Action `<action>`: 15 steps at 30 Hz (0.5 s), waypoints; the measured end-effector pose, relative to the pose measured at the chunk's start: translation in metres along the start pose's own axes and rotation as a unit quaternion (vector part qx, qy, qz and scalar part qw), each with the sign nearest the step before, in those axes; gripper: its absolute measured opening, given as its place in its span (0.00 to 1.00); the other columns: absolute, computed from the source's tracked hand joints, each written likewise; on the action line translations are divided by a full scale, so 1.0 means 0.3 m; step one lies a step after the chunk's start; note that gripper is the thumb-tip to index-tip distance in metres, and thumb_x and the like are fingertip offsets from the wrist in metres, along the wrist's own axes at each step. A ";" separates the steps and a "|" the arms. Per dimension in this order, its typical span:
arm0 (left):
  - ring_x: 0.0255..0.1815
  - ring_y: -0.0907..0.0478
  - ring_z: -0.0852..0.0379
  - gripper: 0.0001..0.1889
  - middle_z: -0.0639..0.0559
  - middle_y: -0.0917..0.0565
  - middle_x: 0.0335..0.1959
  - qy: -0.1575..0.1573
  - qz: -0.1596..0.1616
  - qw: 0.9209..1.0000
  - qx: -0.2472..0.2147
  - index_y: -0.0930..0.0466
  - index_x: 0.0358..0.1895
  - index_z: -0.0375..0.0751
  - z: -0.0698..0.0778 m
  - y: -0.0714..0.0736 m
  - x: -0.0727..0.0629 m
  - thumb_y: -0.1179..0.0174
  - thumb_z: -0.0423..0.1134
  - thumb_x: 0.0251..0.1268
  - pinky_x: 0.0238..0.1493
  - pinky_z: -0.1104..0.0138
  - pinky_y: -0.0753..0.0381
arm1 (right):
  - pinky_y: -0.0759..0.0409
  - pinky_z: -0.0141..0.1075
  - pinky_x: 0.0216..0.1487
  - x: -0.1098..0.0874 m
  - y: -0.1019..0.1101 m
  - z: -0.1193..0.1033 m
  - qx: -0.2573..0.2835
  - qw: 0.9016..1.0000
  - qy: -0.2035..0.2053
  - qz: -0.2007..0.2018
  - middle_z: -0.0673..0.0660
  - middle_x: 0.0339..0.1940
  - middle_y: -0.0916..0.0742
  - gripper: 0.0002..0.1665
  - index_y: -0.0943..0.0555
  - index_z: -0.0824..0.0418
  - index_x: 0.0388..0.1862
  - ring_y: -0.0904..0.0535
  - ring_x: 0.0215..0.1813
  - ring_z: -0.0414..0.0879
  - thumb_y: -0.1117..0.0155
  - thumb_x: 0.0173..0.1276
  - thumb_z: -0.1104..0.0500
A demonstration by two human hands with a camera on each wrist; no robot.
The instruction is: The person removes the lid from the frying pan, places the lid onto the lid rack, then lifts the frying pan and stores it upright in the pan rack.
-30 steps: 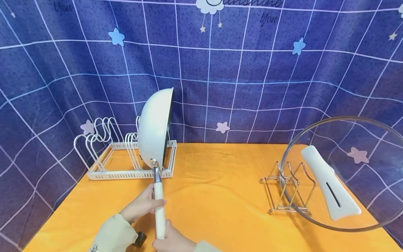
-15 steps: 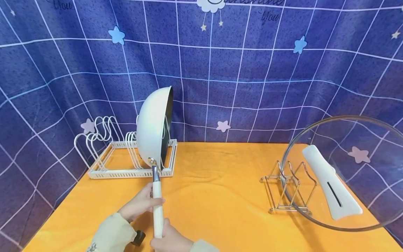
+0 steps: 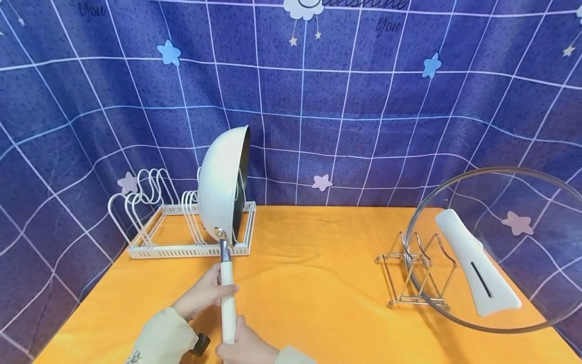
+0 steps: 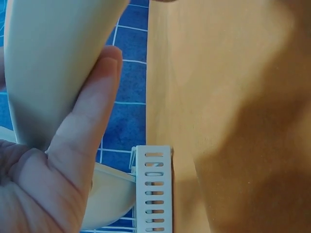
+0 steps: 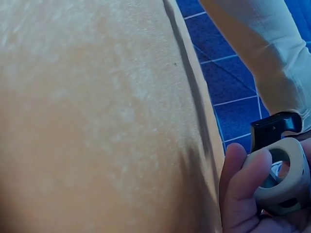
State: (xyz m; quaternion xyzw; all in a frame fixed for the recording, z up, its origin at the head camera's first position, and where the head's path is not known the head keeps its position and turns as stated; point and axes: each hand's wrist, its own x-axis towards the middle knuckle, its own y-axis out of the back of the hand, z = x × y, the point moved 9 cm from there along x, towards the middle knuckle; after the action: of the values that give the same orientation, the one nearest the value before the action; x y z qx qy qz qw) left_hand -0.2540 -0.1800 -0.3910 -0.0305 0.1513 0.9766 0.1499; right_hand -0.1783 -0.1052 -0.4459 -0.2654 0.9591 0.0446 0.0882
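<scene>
A white wok [image 3: 220,182] with a dark inside stands on its side in the white wire rack [image 3: 191,251], its opening facing right. Its handle [image 3: 227,283] points toward me, joined to the bowl by a metal neck. My left hand [image 3: 204,294] grips the middle of this handle; in the left wrist view, a straight finger or thumb of the hand [image 4: 80,131] lies along the handle [image 4: 53,63]. Lower down, my right hand [image 3: 247,344] holds the handle's end. The right wrist view shows that end, a ring-shaped tip [image 5: 303,182], beside curled fingers [image 5: 250,182].
On the right, a small metal wire rack [image 3: 416,273] holds a large glass lid [image 3: 520,169] upright, its white handle [image 3: 477,268] facing me. An orange cloth [image 3: 309,283] covers the table. Behind hangs a blue gridded curtain [image 3: 373,136]. A black wrist device [image 5: 274,128] sits at the left sleeve.
The wok and its handle have shifted slightly left, and a rack wire now shows in front of the dark inside. Both hands moved left with the handle. Over the last half second they stay put.
</scene>
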 end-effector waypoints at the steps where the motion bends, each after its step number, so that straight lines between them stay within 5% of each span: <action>1: 0.32 0.27 0.52 0.27 0.40 0.30 0.37 0.003 0.006 1.000 0.002 0.47 0.55 0.20 -0.001 0.001 0.000 0.43 0.27 0.58 0.32 0.60 0.22 | 0.32 0.29 0.30 0.001 0.001 -0.003 -0.007 1.000 0.004 0.000 0.56 0.33 0.28 0.22 0.37 0.66 0.45 0.31 0.29 0.42 0.41 0.52 0.66; 15: 0.31 0.27 0.51 0.27 0.40 0.30 0.37 0.008 0.034 0.999 0.025 0.44 0.55 0.22 0.007 0.009 0.005 0.39 0.30 0.60 0.33 0.62 0.24 | 0.32 0.30 0.33 -0.001 -0.008 -0.036 -0.016 0.999 0.022 -0.024 0.56 0.36 0.29 0.23 0.37 0.66 0.47 0.32 0.31 0.43 0.42 0.52 0.67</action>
State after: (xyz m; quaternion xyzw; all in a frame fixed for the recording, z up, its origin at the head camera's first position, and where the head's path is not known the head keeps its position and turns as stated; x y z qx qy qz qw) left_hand -0.2561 -0.1815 -0.3885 -0.0296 0.1777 0.9768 0.1157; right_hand -0.1784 -0.1085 -0.4355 -0.2910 0.9532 0.0519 0.0638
